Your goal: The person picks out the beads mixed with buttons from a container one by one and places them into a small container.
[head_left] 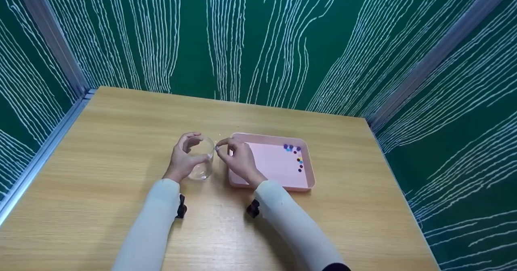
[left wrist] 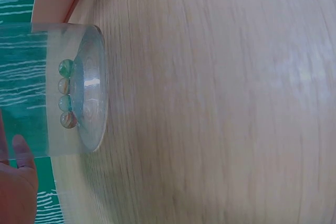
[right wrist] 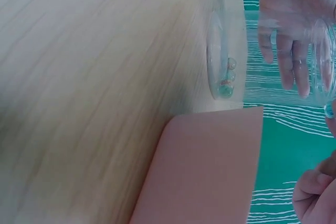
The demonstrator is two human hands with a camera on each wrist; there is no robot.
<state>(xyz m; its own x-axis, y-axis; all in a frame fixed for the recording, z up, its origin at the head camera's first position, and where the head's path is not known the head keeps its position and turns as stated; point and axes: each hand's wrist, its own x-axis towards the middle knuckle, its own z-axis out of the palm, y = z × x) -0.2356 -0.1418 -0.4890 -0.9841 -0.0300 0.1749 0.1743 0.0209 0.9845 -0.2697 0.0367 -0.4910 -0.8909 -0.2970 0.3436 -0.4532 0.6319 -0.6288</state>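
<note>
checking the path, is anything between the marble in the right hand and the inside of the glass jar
Only the rim of the glass jar: the marble in the right hand is just beside it, and I can't tell whether it clears. Nothing else visible blocks it.

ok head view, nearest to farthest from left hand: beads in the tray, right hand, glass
1. Glass, held in the left hand.
2. Right hand, right of the glass.
3. Beads, at the right end of the pink tray.
</note>
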